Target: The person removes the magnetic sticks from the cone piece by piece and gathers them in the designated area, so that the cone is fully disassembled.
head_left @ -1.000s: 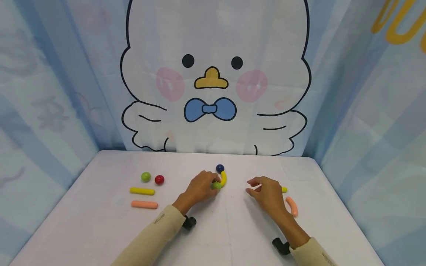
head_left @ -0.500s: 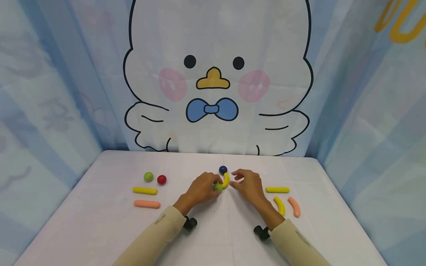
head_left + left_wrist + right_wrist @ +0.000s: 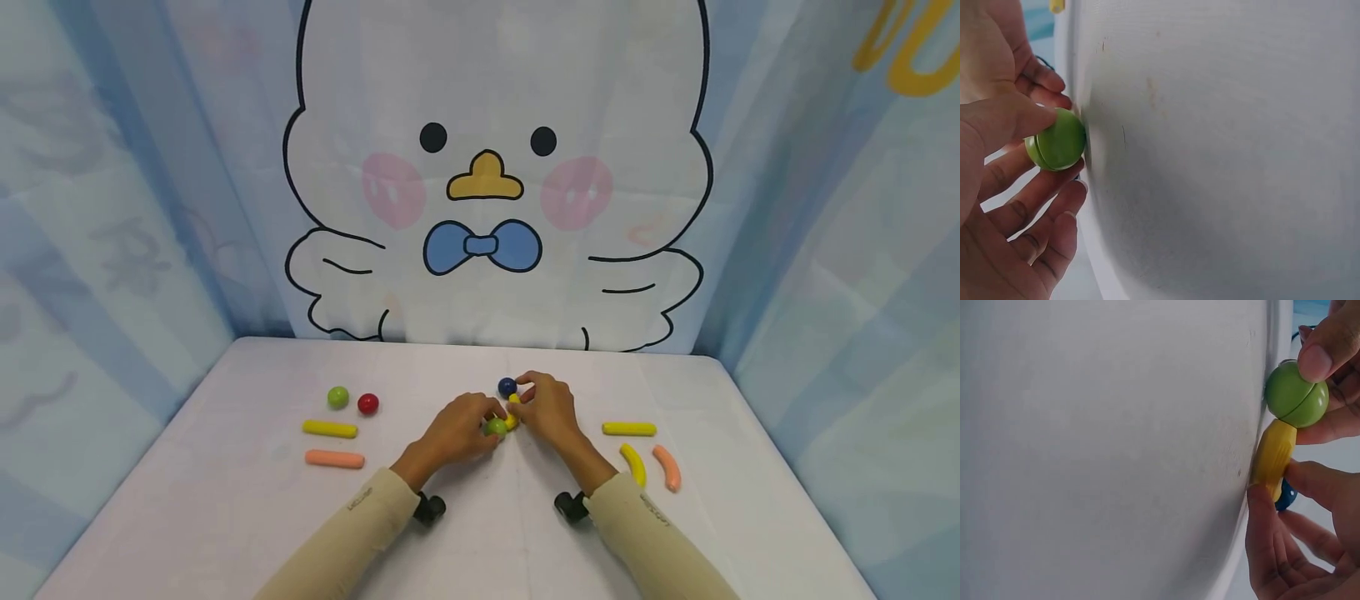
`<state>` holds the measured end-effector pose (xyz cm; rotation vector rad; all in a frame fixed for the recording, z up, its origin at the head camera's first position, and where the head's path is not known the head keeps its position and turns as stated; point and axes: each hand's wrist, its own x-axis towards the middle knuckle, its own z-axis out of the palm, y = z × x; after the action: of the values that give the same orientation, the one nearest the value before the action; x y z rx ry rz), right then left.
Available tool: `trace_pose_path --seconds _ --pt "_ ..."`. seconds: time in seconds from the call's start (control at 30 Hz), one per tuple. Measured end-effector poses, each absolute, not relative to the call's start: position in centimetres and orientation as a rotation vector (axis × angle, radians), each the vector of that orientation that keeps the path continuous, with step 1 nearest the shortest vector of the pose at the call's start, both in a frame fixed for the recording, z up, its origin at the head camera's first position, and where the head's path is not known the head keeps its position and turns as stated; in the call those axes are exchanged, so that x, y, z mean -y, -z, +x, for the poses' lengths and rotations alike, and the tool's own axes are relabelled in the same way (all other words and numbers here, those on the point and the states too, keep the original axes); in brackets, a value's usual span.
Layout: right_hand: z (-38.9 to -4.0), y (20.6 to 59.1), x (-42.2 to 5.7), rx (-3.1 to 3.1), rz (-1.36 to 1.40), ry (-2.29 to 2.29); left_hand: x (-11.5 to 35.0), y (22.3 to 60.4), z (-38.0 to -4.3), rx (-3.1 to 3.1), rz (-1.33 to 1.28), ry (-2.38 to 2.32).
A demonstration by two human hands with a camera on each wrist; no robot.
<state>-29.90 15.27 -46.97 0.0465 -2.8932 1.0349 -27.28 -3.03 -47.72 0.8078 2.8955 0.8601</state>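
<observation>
Near the middle of the table, my left hand (image 3: 459,427) pinches a glossy green ball (image 3: 1063,140) between thumb and fingers; a seam line runs round it. My right hand (image 3: 550,408) has come in from the other side, thumb and a finger pinching a curved yellow rod (image 3: 1274,453). In the right wrist view one end of that rod meets the green ball. A dark blue ball (image 3: 507,387) sits at the rod's far end, mostly hidden behind it in the right wrist view.
On the left of the white table (image 3: 420,542) lie another green ball (image 3: 338,397), a red ball (image 3: 368,404), a straight yellow rod (image 3: 330,428) and a straight orange rod (image 3: 334,459). To the right are a yellow rod (image 3: 628,429), a curved yellow rod (image 3: 633,465) and a curved orange rod (image 3: 667,468).
My right hand has moved left from beside the right-hand rods to the curved yellow rod and now pinches it. My left hand stays on the green ball.
</observation>
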Motion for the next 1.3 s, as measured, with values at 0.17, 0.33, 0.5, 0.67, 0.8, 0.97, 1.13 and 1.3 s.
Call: trace_pose_path --seconds 0.17,0.33,0.5,0.67,0.8,0.97,1.13,1.3 --pt "-30.1 47.1 -15.2 2.902 0.030 -1.039 2.9 47.6 -27.1 -2.891 0.805 -0.843" --pt "-30.0 47.1 -15.1 2.907 0.026 -1.054 3.0 47.3 -26.9 -2.881 0.804 -0.800" --pt "-30.1 47.1 -15.1 2.914 0.008 -1.075 3.5 47.0 -26.7 -2.876 0.799 -0.776" --pt "-30.1 47.1 -15.0 2.923 -0.014 -1.119 4.7 47.1 -26.2 -2.890 0.761 -0.808" --pt "-30.1 47.2 -14.9 2.932 -0.041 -1.154 6.2 47.1 -25.6 -2.908 0.744 -0.873" --pt "-30.1 47.1 -14.8 2.929 -0.052 -1.173 8.1 46.7 -24.7 -2.967 0.703 -0.920" --pt "-29.9 47.0 -14.8 2.933 -0.062 -1.207 10.0 45.9 -24.1 -3.033 0.597 -0.950" --pt "-29.9 47.1 -14.7 2.932 -0.077 -1.218 12.3 45.4 -24.0 -3.083 0.581 -0.963"
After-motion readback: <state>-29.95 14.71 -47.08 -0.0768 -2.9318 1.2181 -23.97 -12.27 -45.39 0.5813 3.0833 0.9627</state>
